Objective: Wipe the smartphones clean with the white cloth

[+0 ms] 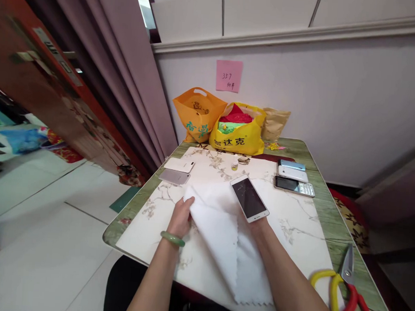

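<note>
The left hand (181,214) pinches the white cloth (224,240) on the table (294,225). The right hand (258,221) grips a phone (249,198) from beneath. Scissors (346,292) lie at four o'clock.

Both bare forearms rise from the bottom edge of the frame and converge toward the centre. The left arm enters at lower left of centre and slants up and slightly right; a green bangle (172,238) circles its wrist. The left hand (181,215) lies just left of centre, back of the hand up, fingers curled downward in a pinch with the knuckles pointing toward the top of the frame. The right arm enters from the lower right and runs diagonally up and left, broad near the edge and narrowing at the wrist. The right hand (259,222) sits just right of centre, mostly hidden, palm up, its fingers closed in a grasp.
</note>
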A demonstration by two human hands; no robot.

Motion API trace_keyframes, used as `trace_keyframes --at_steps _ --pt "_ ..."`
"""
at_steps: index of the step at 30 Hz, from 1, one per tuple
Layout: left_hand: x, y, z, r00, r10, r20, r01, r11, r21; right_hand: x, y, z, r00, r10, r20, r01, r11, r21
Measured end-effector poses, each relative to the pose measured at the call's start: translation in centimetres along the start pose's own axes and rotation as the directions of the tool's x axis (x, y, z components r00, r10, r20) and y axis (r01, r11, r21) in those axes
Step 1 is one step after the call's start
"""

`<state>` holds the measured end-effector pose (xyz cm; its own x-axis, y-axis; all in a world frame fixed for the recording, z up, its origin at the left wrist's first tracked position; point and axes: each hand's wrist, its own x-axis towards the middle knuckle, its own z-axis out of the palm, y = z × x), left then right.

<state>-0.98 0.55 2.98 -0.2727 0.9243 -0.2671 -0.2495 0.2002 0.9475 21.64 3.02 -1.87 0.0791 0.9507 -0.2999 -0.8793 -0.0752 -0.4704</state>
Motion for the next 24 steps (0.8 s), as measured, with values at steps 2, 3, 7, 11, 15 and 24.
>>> trace_keyframes --at_steps 2,3,7,11,15,24 --pt "0.7 0.4 -1.2 0.998 -0.029 -0.061 0.032 0.999 0.044 0.0 0.1 -0.3 0.998 -0.039 -0.048 0.041 0.999 0.035" --pt "0.9 0.7 -1.9 0.988 0.023 -0.156 -0.001 0.99 0.138 0.0 0.2 -0.5 0.996 -0.052 -0.069 0.055 0.997 0.05" --pt "-0.4 1.3 -3.3 0.818 0.519 -0.249 -0.227 0.689 0.688 0.1 0.1 -0.6 0.993 -0.047 -0.107 0.054 0.996 0.069" --pt "-4.9 0.1 -1.2 0.82 0.345 0.457 -0.569 0.398 0.72 0.3 -0.1 -0.2 0.994 -0.019 -0.105 0.026 0.998 0.058" --pt "-7.6 -1.1 1.1 0.7 0.081 0.71 -0.704 0.245 0.666 0.0 -0.4 0.3 0.991 0.003 -0.134 0.005 0.998 0.056" --pt "-10.8 1.6 -5.2 0.691 0.137 0.71 -0.708 0.322 0.628 -0.3 -0.9 0.5 0.983 0.072 -0.171 -0.065 0.997 0.047"
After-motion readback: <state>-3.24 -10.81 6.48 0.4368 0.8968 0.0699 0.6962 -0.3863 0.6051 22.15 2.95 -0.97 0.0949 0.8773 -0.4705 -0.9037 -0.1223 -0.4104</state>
